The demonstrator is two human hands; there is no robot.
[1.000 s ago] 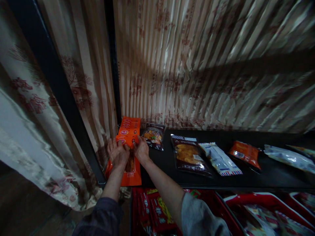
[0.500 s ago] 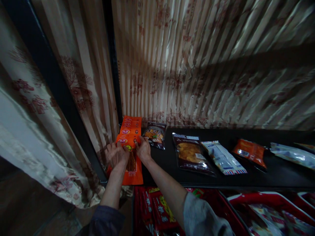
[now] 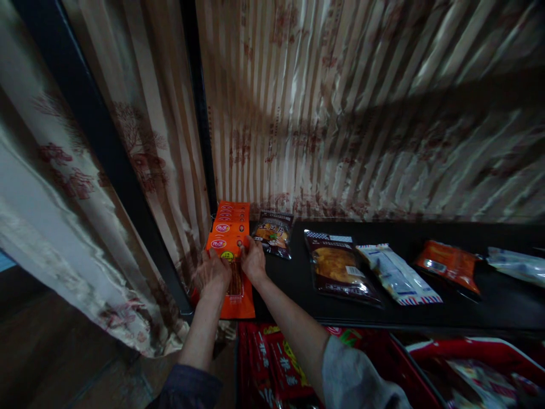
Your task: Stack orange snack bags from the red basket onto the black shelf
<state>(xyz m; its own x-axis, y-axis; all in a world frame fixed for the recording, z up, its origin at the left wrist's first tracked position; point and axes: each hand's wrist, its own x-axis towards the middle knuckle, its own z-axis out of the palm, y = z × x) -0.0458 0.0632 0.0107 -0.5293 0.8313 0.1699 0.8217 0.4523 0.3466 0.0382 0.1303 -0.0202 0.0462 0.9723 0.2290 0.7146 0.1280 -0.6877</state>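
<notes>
Overlapping orange snack packets [image 3: 232,243] lie in a column at the left end of a black shelf, only the top strips of the rear ones showing. The front packet has a clear window with brown strips inside. My left hand [image 3: 215,275] holds this packet by its left edge; its outer fingers are blurred. On the opposite edge, my right hand [image 3: 254,262] has its thumb and fingers closed on the packet. Just right of that hand, a small dark packet of potato slices [image 3: 273,233] lies flat on the shelf.
Farther right on the shelf [image 3: 289,289] lie a brown packet [image 3: 336,264], a white-and-blue packet [image 3: 398,274] and an orange-red packet [image 3: 448,264]. Below are red snack packets [image 3: 285,363] and a red bin [image 3: 477,343]. A dark post [image 3: 106,153] and curtains [image 3: 298,113] border the shelf.
The view has shifted slightly, so the shelf items sit farther right in the picture. Both hands stay at the front orange packet, the left one having slid a little inward over it.
</notes>
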